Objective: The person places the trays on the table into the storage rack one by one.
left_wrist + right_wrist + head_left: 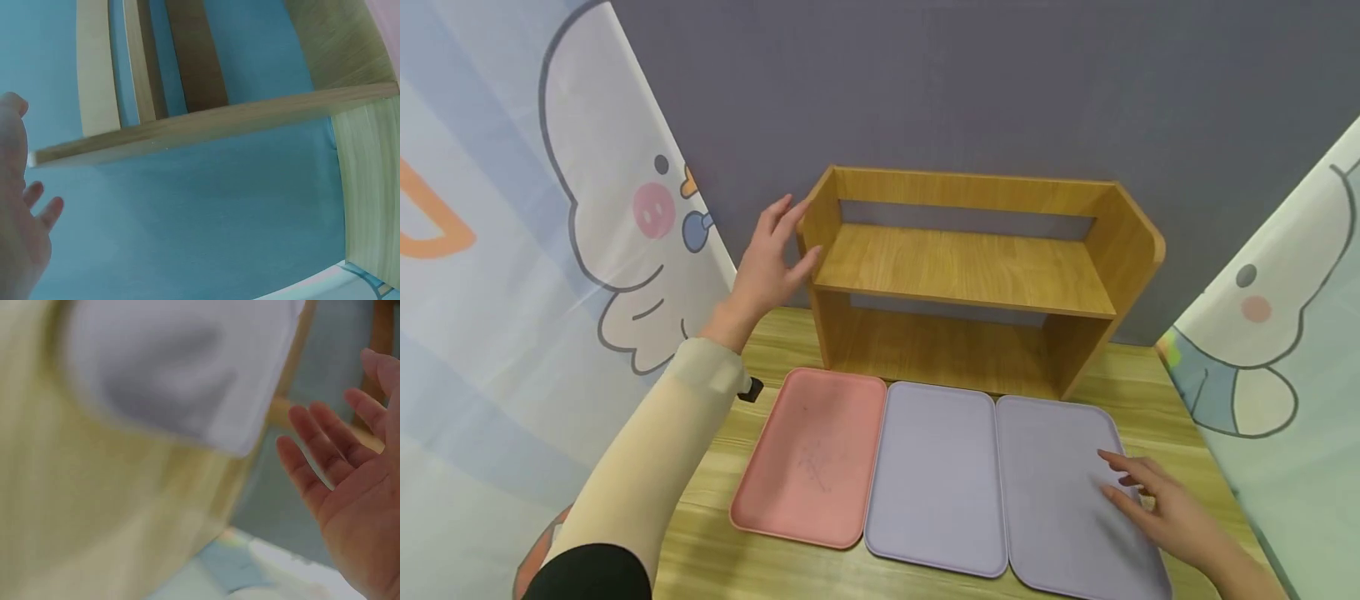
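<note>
A two-tier wooden desk shelf [962, 265] stands at the back of the table. My left hand [772, 258] is at its left side panel, thumb and fingers apart and nothing held. The left wrist view has that hand [22, 206] beside the end of a wooden panel [212, 122]; whether they touch I cannot tell. Over the right-hand lavender tray [1060, 483], my right hand [1168, 508] hovers with loosely bent fingers, holding nothing. In the right wrist view its palm [359, 506] faces the camera, fingers spread.
In front of the shelf, a pink tray [816, 450] and another lavender tray [936, 475] lie side by side with the right-hand one on the wood-grain table [700, 550]. Cartoon-printed curtains [490, 350] hang on both sides, and a grey wall panel [962, 83] is behind.
</note>
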`<state>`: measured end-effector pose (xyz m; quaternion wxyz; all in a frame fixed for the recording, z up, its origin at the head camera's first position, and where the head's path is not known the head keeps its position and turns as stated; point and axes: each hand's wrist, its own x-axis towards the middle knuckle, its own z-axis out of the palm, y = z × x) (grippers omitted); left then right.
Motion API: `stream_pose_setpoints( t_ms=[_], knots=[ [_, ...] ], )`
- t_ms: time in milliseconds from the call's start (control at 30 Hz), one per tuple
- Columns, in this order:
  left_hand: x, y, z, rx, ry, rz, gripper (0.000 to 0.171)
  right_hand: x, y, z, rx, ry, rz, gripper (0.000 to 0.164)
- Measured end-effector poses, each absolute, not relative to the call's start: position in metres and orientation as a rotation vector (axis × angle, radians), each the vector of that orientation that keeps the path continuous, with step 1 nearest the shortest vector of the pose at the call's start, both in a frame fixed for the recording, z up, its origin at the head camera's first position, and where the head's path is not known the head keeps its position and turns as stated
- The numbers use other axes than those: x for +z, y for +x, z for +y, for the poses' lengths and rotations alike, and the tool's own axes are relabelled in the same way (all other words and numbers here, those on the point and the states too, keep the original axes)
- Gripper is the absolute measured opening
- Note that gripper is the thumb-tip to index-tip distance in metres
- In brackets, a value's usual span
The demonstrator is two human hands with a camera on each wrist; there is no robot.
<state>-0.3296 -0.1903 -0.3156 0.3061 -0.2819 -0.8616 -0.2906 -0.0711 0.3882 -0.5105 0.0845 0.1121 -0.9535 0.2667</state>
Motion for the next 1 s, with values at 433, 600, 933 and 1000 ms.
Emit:
stream_pose_setpoints(
  t_ms=[433, 600, 933, 1000],
  knots=[
    [-0.303, -0.361, -0.186, -0.92, -0.663, -2.488, 0.064, -0.552, -0.033, 0.465, 1.195, 0.183, -3.237, 0.052],
    [-0.304, -0.366, -0.186, -0.929, -0.665, -2.485, 0.06, -0.563, -0.031, 0.467, 1.33, 0.263, -3.255, 0.049],
    [-0.313, -0.37, -0.182, -0.968, -0.559, -2.434, 0.052, -0.565, -0.034, 0.46, 1.456, 0.306, -3.284, 0.054],
    [-0.313, -0.371, -0.18, -0.969, -0.553, -2.425, 0.052, -0.566, -0.033, 0.462, 1.538, 0.258, -3.292, 0.054]
  ],
)
